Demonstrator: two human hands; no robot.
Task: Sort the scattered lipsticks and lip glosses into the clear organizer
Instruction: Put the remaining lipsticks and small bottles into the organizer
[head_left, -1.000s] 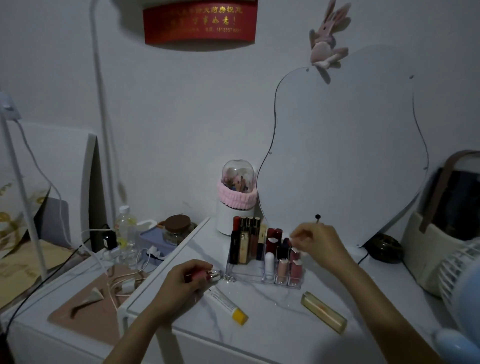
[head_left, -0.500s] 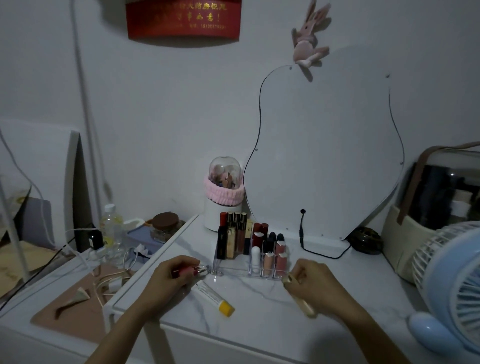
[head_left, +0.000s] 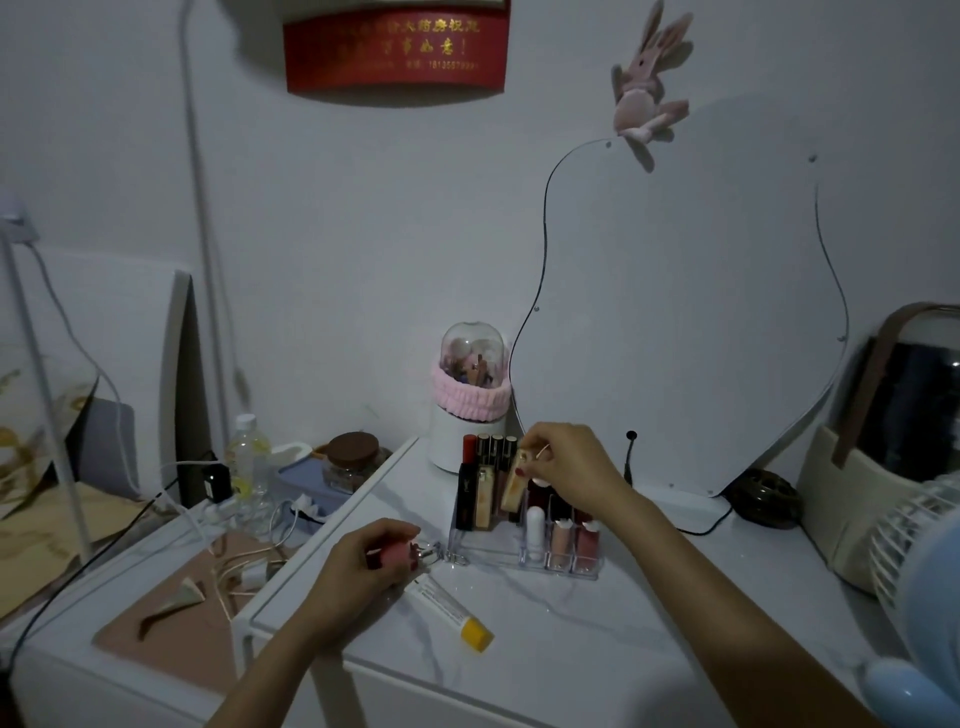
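Note:
The clear organizer (head_left: 488, 552) stands on the white marble tabletop (head_left: 571, 639), with several lipsticks and glosses upright in its slots. My right hand (head_left: 571, 465) pinches the top of a tall gold lip gloss (head_left: 513, 480) and holds it tilted over the organizer's back row. My left hand (head_left: 363, 564) grips a small pink lipstick (head_left: 392, 556) with a silver end, just left of the organizer. A white tube with a yellow cap (head_left: 449, 608) lies on the tabletop beside that hand.
A wavy mirror (head_left: 685, 322) leans at the back beside a domed brush holder (head_left: 470, 400). A blue fan (head_left: 924, 587) and a cream bag (head_left: 883, 457) stand at the right. On the lower left surface lie cables, a bottle (head_left: 249, 462) and a jar (head_left: 356, 462).
My right hand picked the gold lip gloss up off the tabletop and carried it up to the organizer's back row. My left hand stayed put with the pink lipstick.

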